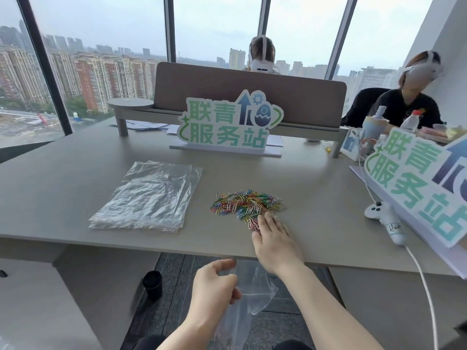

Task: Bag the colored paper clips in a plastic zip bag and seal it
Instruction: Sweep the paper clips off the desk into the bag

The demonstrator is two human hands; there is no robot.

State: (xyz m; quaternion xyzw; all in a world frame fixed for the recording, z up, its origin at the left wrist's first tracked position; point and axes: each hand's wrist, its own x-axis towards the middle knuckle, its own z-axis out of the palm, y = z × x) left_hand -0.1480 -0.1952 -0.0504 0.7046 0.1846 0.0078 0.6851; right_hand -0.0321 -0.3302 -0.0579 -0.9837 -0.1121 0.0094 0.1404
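Our left hand [214, 284] pinches the bag [252, 294] by its mouth, just below the desk [75, 198] edge. Our right hand [274, 238] lies flat and released on the desk, fingertips touching the near side of the clips [246, 204]. We judge a sweep toward the edge risky: the bag mouth looks narrow and slack, so clips could miss it and scatter on the floor.

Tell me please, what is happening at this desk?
A person is bagging paper clips. The left hand holds a clear plastic zip bag just below the edge of the grey desk. The right hand lies flat at the near side of the pile of coloured paper clips. A stack of spare clear bags lies to the left.
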